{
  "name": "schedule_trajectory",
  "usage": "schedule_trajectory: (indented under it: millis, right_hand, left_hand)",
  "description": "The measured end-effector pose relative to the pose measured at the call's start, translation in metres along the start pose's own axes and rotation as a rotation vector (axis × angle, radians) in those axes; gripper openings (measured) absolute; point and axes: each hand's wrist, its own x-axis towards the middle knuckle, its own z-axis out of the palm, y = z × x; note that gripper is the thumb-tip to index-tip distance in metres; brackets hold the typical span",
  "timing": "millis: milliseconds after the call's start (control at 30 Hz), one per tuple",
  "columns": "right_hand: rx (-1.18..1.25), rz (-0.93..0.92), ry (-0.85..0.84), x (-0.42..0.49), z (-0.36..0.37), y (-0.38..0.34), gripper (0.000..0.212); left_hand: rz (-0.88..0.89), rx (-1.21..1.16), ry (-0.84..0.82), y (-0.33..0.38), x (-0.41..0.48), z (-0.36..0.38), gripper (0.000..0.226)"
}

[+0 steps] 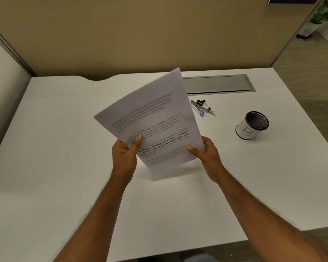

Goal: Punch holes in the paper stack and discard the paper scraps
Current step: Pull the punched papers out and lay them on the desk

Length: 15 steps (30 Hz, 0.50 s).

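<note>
Cubicle, tan fabric partition [121, 35] behind a white matte table [64, 129]; a brushed-metal cable hatch [216, 85] sits flush along the far edge. The paper stack [151, 118] is held off the table over its middle, tilted up and away, printed side to the camera. The sheets are thin, white and limp, the top corner bowing; the sheet count cannot be told. The left hand [124, 154] pinches the lower left edge with its thumb on the printed face. The right hand [206, 154] grips the lower right edge the same way. No holes are visible, so punching is judged not yet begun. A small silver metal tool [198, 108] with a blue tip lies beyond the stack toward the far right corner, with a black binder clip [201, 102] just beside it. It is probably the punch, but too small to confirm. A round black mesh cup [252, 125] with a white paper wrap stands near the right edge. Risks: slick sheets may fan out of register in a two-edge grip, giving misaligned holes. Light scraps could scatter across the smooth table instead of being collected.
</note>
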Motion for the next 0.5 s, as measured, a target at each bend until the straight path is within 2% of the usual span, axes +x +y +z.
schedule_trajectory:
  millis: [133, 233, 367, 500]
  right_hand:
    - [0.321, 0.137, -0.170, -0.002, 0.008, 0.016, 0.052]
    - [0.524, 0.159, -0.150, 0.001, 0.014, 0.017, 0.050]
    - [0.532, 0.123, -0.052, 0.006, 0.004, 0.013, 0.045]
    - [0.463, 0.097, -0.006, 0.008, -0.007, 0.011, 0.049]
  left_hand:
    - [-0.046, -0.096, 0.013, 0.000, 0.000, 0.005, 0.032]
    - [-0.061, -0.170, -0.007, 0.000, -0.003, 0.007, 0.029]
    - [-0.036, -0.214, -0.028, 0.006, 0.005, -0.015, 0.036]
    - [-0.069, -0.196, 0.042, 0.010, 0.014, -0.043, 0.033]
